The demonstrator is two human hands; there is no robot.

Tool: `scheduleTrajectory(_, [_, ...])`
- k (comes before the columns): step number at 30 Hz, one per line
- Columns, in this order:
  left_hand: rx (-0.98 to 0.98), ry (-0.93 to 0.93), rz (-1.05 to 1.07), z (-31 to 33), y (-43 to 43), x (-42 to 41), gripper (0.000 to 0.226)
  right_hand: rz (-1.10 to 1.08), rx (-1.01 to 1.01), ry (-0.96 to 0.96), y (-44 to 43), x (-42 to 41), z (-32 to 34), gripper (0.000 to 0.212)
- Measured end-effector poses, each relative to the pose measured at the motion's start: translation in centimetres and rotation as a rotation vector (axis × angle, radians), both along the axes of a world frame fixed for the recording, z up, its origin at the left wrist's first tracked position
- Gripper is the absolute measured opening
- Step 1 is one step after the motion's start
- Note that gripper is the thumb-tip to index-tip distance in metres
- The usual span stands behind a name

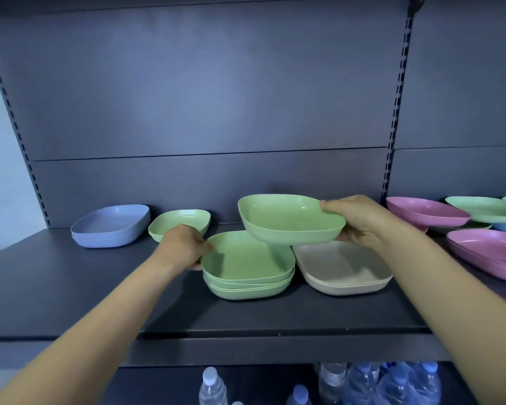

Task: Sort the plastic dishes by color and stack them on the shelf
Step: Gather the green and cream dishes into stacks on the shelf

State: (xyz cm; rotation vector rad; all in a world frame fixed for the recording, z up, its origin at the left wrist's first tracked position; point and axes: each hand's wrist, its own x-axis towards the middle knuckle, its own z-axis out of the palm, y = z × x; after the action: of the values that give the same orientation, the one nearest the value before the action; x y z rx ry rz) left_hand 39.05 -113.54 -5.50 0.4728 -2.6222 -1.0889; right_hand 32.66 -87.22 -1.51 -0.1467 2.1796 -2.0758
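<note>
Forearms (94, 331) reach over shelf (70, 287). Head view: right hand (360, 220) pinches green dish (287, 226) rim, holding it above green stack (246, 267); left hand (184, 247) grips stack's edge, seemingly steadying. Step: adding green to green. Next: lower squarely, nest.

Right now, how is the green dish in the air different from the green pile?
The lifted dish is single; the green pile is several nested. The right hand holds the lifted dish tilted above the shelf; the green pile sits flat on it, left hand gripping its rim. Both are green.
</note>
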Motion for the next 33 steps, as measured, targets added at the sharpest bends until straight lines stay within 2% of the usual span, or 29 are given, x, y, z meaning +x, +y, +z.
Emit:
scheduleTrajectory(7, [0.411,0.024,-0.031,-1.0,-0.2,0.9,0.033,0.025,0.282,0.088,-4.9,0.1,-2.1,0.023])
scheduleTrajectory(10, [0.517,0.026,-0.025,-1.0,-0.1,1.5,0.038,-0.010,0.550,0.183,-6.1,0.2,-2.8,0.021])
scheduleTrajectory(13, [0.550,0.004,-0.017,-0.6,0.1,1.8,0.036,-0.077,0.766,0.315,-6.3,0.4,-3.2,0.034])
scheduleTrajectory(16, [0.546,-0.023,-0.038,-0.4,0.3,2.0,0.034,-0.060,0.738,0.307,-5.7,0.5,-3.3,0.040])
scheduleTrajectory(22, [0.471,-0.058,-0.098,-1.2,0.6,2.2,0.030,0.071,0.803,0.264,-5.2,0.9,-3.4,0.028])
scheduleTrajectory(26, [0.519,0.000,-0.070,-1.7,1.2,2.3,0.031,0.053,0.860,0.264,-5.4,0.8,-3.3,0.037])
scheduleTrajectory(33, [0.518,0.022,-0.001,-1.6,2.3,2.3,0.024,0.081,0.858,0.181,-5.6,0.8,-3.0,0.027])
